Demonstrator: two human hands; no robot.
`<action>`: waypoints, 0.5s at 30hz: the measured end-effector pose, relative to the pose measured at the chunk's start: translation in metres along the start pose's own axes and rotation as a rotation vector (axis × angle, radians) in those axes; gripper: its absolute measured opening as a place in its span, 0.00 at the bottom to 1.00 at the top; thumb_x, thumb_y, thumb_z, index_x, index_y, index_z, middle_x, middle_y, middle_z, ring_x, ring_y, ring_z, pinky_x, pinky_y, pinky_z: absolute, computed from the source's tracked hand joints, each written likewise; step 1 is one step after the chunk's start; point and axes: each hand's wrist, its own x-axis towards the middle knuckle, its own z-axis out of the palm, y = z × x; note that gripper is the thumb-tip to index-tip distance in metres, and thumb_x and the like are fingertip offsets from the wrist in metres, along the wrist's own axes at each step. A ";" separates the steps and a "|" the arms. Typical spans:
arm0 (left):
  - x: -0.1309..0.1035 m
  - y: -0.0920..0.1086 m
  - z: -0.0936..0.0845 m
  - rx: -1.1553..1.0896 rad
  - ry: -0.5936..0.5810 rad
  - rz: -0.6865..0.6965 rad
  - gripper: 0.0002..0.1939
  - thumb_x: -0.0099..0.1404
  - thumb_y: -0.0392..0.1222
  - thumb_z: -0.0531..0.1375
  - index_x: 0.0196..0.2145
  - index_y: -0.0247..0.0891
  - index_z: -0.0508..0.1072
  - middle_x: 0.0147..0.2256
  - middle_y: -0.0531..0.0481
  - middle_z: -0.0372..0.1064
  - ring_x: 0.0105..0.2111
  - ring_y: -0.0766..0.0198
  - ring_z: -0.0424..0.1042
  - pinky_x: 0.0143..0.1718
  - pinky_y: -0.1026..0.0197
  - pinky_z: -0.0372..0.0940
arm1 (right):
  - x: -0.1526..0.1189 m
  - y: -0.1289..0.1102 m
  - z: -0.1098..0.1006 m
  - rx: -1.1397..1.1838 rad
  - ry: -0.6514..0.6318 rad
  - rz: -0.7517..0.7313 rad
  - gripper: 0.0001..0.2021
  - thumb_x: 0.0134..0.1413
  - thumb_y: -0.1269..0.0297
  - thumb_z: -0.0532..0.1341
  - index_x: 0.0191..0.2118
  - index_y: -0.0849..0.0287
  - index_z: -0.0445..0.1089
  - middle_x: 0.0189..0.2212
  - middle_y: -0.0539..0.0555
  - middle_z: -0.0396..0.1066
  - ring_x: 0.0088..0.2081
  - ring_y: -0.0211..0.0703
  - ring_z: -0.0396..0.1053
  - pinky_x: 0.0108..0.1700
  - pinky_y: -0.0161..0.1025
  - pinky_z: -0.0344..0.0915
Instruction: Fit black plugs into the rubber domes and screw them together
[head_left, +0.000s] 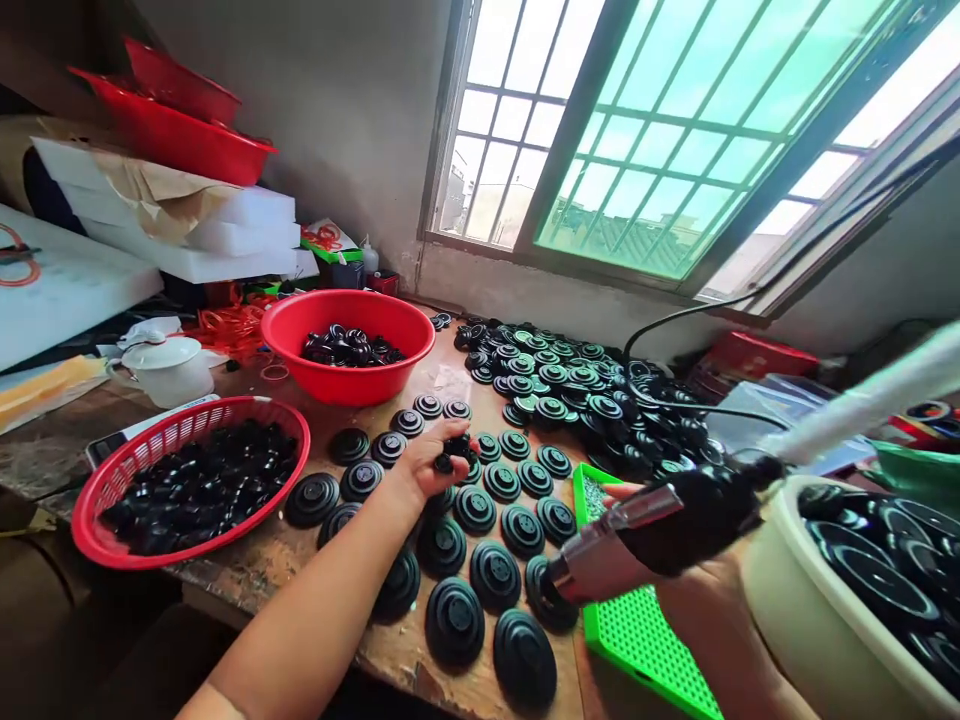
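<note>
My left hand [424, 462] is closed around a few small black parts [457, 448], above rows of black stepped discs [474, 510] laid out on the wooden table [277, 575]. In my right hand [701, 590] is a power screwdriver [622, 550] with a silver front and a dark body. Its tip points down and left, over a disc [551, 598] near the right edge of the rows; whether it touches cannot be made out. Under the screwdriver lies a bright green perforated tray [652, 650], with small metallic pieces at its far end.
A red basket [304, 440] of small black parts and a red basin [349, 385] stand left. Loose discs [570, 375] are heaped by the window. A cream tub [787, 580] of black discs is at right. A white lidded cup [169, 370] stands far left. A cable [675, 312] hangs behind.
</note>
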 end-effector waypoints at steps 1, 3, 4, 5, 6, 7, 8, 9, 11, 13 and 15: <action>0.004 -0.003 -0.004 -0.011 -0.002 -0.007 0.09 0.63 0.31 0.63 0.34 0.37 0.65 0.29 0.50 0.65 0.23 0.68 0.70 0.14 0.77 0.51 | 0.018 -0.004 0.014 0.047 -0.139 0.031 0.11 0.59 0.54 0.65 0.40 0.54 0.78 0.30 0.57 0.78 0.32 0.49 0.78 0.32 0.41 0.76; 0.008 -0.008 -0.011 -0.030 -0.007 -0.004 0.10 0.62 0.31 0.65 0.37 0.38 0.66 0.30 0.51 0.67 0.24 0.67 0.72 0.14 0.77 0.51 | 0.046 -0.012 0.048 0.035 -0.270 0.024 0.12 0.57 0.54 0.65 0.41 0.56 0.78 0.31 0.55 0.77 0.33 0.47 0.76 0.33 0.40 0.75; 0.009 -0.009 -0.014 -0.035 -0.007 0.001 0.11 0.62 0.31 0.65 0.38 0.38 0.66 0.30 0.51 0.67 0.24 0.67 0.73 0.14 0.77 0.51 | 0.057 -0.016 0.065 0.037 -0.344 -0.009 0.12 0.57 0.54 0.65 0.41 0.56 0.77 0.33 0.55 0.77 0.33 0.45 0.75 0.34 0.40 0.74; 0.010 -0.011 -0.016 -0.039 -0.003 0.007 0.12 0.62 0.31 0.66 0.39 0.38 0.67 0.30 0.51 0.68 0.23 0.67 0.72 0.14 0.77 0.52 | 0.064 -0.018 0.082 0.034 -0.392 -0.046 0.12 0.58 0.55 0.64 0.42 0.56 0.77 0.36 0.56 0.77 0.33 0.43 0.75 0.35 0.39 0.74; 0.011 -0.013 -0.018 -0.041 0.003 0.013 0.13 0.61 0.32 0.67 0.40 0.38 0.67 0.30 0.51 0.68 0.22 0.68 0.71 0.13 0.76 0.52 | 0.070 -0.020 0.097 0.023 -0.450 -0.068 0.13 0.58 0.56 0.64 0.45 0.55 0.76 0.39 0.56 0.76 0.34 0.42 0.74 0.34 0.38 0.72; 0.013 -0.014 -0.020 -0.041 0.010 0.020 0.13 0.61 0.32 0.67 0.41 0.38 0.68 0.30 0.51 0.69 0.20 0.69 0.70 0.13 0.76 0.52 | 0.074 -0.019 0.109 0.003 -0.509 -0.099 0.13 0.58 0.58 0.64 0.48 0.54 0.75 0.42 0.55 0.76 0.35 0.41 0.74 0.34 0.37 0.71; 0.016 -0.017 -0.021 -0.041 0.018 0.028 0.14 0.61 0.32 0.67 0.41 0.38 0.68 0.30 0.51 0.69 0.19 0.71 0.68 0.13 0.76 0.53 | 0.077 -0.018 0.119 -0.021 -0.547 -0.130 0.14 0.58 0.61 0.64 0.50 0.53 0.74 0.43 0.55 0.75 0.36 0.41 0.73 0.35 0.37 0.71; 0.019 -0.019 -0.021 -0.041 0.026 0.035 0.15 0.60 0.32 0.68 0.42 0.38 0.68 0.30 0.51 0.70 0.18 0.72 0.67 0.12 0.76 0.53 | 0.078 -0.015 0.127 -0.045 -0.579 -0.154 0.16 0.57 0.64 0.64 0.52 0.52 0.73 0.42 0.54 0.75 0.37 0.41 0.72 0.37 0.38 0.70; 0.024 -0.024 -0.021 -0.041 0.042 0.054 0.15 0.59 0.33 0.69 0.41 0.38 0.69 0.31 0.51 0.71 0.17 0.74 0.65 0.12 0.76 0.53 | 0.081 -0.008 0.135 -0.069 -0.607 -0.176 0.18 0.55 0.69 0.64 0.52 0.51 0.73 0.39 0.52 0.76 0.37 0.41 0.71 0.41 0.39 0.69; 0.027 -0.029 -0.019 -0.035 0.061 0.087 0.17 0.57 0.34 0.71 0.41 0.37 0.70 0.32 0.51 0.71 0.18 0.74 0.66 0.12 0.75 0.54 | 0.083 -0.001 0.137 -0.036 -0.632 -0.144 0.18 0.55 0.70 0.63 0.52 0.52 0.73 0.38 0.52 0.76 0.37 0.42 0.71 0.42 0.40 0.69; 0.027 -0.031 -0.017 -0.041 0.069 0.109 0.18 0.56 0.36 0.72 0.41 0.37 0.70 0.32 0.51 0.71 0.20 0.72 0.68 0.12 0.75 0.54 | 0.089 0.009 0.135 0.051 -0.640 -0.038 0.15 0.56 0.65 0.63 0.50 0.53 0.73 0.37 0.52 0.77 0.37 0.42 0.71 0.40 0.39 0.69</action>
